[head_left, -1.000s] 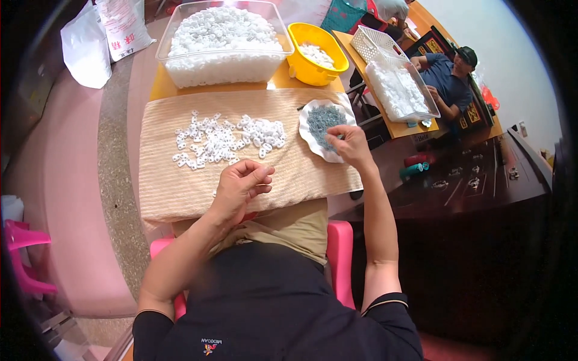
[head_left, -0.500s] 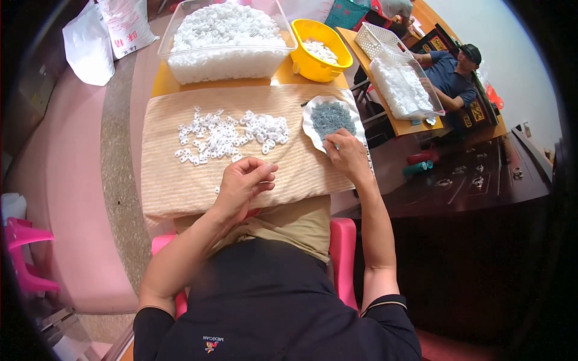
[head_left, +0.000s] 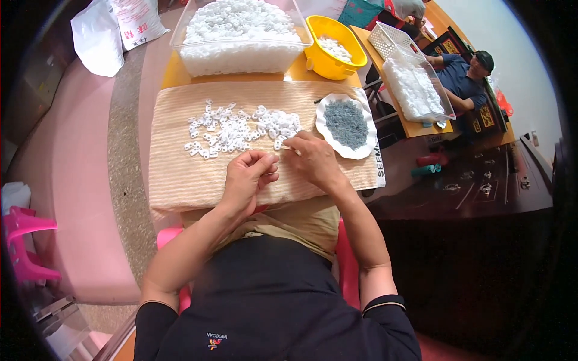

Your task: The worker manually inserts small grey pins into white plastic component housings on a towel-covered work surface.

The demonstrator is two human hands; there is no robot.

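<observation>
My left hand (head_left: pixel 247 179) hovers over the near part of a striped beige cloth (head_left: pixel 180 177), thumb and fingertips pinched together; whatever is between them is too small to make out. To its right, my right hand (head_left: pixel 314 160) is closed, its fingertips at the near edge of a heap of small white plastic pieces (head_left: pixel 281 124) with holes. Its fingertips partly hide what they grip, if anything. More such white pieces (head_left: pixel 232 133) lie scattered to the left. A white wavy-edged plate (head_left: pixel 355 153) holds a pile of small grey-blue parts (head_left: pixel 345 123), right of my right hand.
Behind the cloth stand a clear bin (head_left: pixel 235 58) full of white pieces and a yellow basin (head_left: pixel 331 67). At the right, a person (head_left: pixel 460 78) sits by another bin (head_left: pixel 415 90). White sacks (head_left: pixel 99 39) and a pink stool (head_left: pixel 27 246) are at left.
My right hand has left the plate of grey-blue parts and moved left to the heap of white pieces, closer to my left hand. The left hand stays pinched. The view has shifted slightly.
</observation>
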